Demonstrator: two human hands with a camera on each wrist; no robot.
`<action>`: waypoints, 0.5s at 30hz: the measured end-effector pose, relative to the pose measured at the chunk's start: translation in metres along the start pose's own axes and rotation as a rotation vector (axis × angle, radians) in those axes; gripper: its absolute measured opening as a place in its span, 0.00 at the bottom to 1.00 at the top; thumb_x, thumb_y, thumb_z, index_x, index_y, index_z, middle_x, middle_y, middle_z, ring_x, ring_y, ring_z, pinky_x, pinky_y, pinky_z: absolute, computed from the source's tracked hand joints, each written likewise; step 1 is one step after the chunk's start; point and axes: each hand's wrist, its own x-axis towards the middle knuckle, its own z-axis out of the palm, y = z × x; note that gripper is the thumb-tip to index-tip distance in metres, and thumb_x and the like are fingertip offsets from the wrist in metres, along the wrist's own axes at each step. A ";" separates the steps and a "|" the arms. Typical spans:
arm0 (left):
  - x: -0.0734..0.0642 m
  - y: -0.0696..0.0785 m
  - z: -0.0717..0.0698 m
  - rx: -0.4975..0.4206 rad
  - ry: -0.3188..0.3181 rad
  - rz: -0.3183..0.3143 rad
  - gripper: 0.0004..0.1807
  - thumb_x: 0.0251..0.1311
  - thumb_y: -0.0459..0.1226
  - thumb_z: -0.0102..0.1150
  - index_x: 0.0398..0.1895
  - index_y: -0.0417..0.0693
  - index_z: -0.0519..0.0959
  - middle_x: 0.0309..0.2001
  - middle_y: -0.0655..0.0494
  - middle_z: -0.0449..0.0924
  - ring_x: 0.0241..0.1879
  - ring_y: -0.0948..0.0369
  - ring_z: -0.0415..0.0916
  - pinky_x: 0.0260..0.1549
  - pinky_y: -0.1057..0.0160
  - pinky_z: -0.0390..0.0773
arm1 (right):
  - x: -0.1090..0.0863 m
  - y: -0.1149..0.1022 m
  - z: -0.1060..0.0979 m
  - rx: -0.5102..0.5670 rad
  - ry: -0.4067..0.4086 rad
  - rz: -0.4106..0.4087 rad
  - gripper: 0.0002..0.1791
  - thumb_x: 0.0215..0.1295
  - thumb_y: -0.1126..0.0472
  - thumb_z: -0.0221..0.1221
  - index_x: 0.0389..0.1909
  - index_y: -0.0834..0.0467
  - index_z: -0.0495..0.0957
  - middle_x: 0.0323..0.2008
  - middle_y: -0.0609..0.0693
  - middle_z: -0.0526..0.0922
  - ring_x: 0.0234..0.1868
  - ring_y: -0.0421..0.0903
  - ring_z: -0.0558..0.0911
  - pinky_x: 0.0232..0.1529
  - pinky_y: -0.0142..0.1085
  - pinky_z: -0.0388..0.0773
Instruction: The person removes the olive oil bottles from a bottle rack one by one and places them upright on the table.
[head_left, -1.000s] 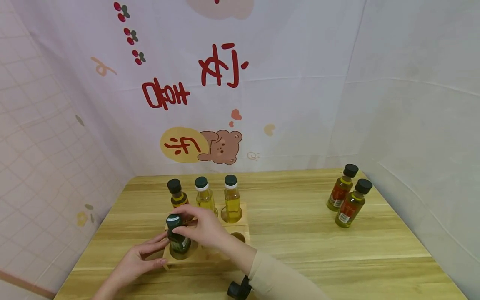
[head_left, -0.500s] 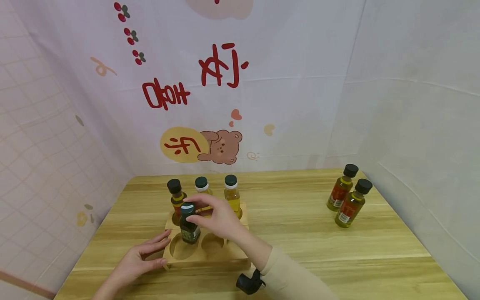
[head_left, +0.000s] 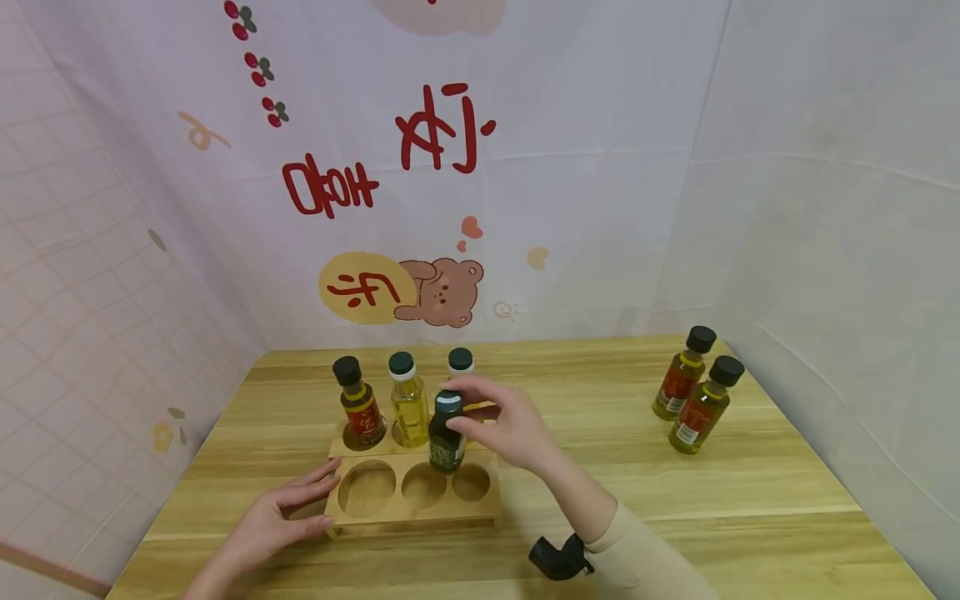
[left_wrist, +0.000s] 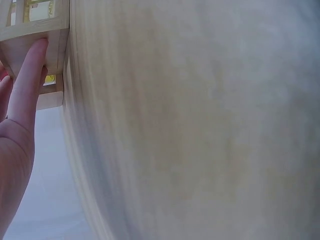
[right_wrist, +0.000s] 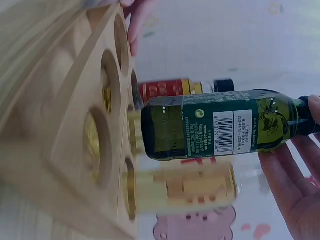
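1. L. hand [head_left: 281,521], bare: at rack's L end, nr worktop [head_left: 600,483] L edge. Thumb & fingers spread, resting on end panel by its frt L corner; no pinch.
2. Rack [head_left: 412,512], lt wood, two-tier: nearer worktop L edge than R. Frt row has 3 round holes; rear row, set higher, carries btls.
3. Rack red-lbl btl [head_left: 363,417], blk cap, yel. neck band: in rear row, L hole, toward rack's rear L corner; slight tilt.
4. Mid yel.-oil btl [head_left: 410,408], clear, dk-grn cap, wht collar: rear row, mid. hole.
5. Dk-grn btl [head_left: 446,450], qty 1, barcode on lbl: held above rack, base clear of holes, approx. upright, betw. mid. & R columns.
6. R-hole yel.-oil btl [head_left: 461,360], dk-grn cap: rear row, toward rack's rear R corner; body mostly hidden.
7. R. hand [head_left: 502,425]: thumb & fingers pinching item 5 at cap/neck.
8. Blk device [head_left: 558,560]: at R. wrist, just beside beige sleeve [head_left: 648,558].
9. Rear red-lbl btl [head_left: 678,385], blk cap: upright, nr worktop's rear R corner.
10. Frt red-lbl btl [head_left: 700,417], same type: upright, nearer worktop R edge, partly overlapping item 9; can't tell if touching.
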 end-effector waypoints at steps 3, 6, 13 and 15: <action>0.000 0.001 0.000 0.018 0.000 -0.014 0.28 0.58 0.33 0.70 0.63 0.39 0.77 0.70 0.45 0.66 0.65 0.79 0.59 0.53 0.77 0.66 | -0.010 0.004 -0.014 -0.029 0.029 0.008 0.21 0.60 0.67 0.69 0.55 0.58 0.81 0.48 0.52 0.85 0.46 0.46 0.84 0.45 0.40 0.82; 0.001 0.002 0.000 0.038 0.006 -0.029 0.28 0.57 0.35 0.71 0.62 0.43 0.78 0.70 0.47 0.67 0.65 0.78 0.59 0.54 0.77 0.66 | -0.021 0.009 -0.028 -0.027 0.064 0.011 0.22 0.59 0.69 0.69 0.56 0.60 0.80 0.46 0.53 0.85 0.46 0.47 0.84 0.46 0.42 0.82; 0.004 0.007 0.000 0.092 0.014 0.039 0.26 0.57 0.34 0.71 0.61 0.41 0.79 0.69 0.44 0.67 0.65 0.77 0.59 0.54 0.78 0.63 | -0.042 0.018 -0.055 -0.051 0.124 0.018 0.22 0.60 0.70 0.68 0.57 0.62 0.79 0.46 0.54 0.85 0.46 0.44 0.83 0.46 0.40 0.82; 0.005 0.009 0.001 0.095 0.014 0.052 0.26 0.57 0.34 0.71 0.60 0.41 0.79 0.68 0.43 0.68 0.65 0.77 0.59 0.54 0.79 0.62 | -0.047 0.020 -0.061 -0.072 0.139 0.025 0.22 0.60 0.70 0.68 0.57 0.61 0.79 0.46 0.54 0.85 0.46 0.43 0.83 0.46 0.40 0.81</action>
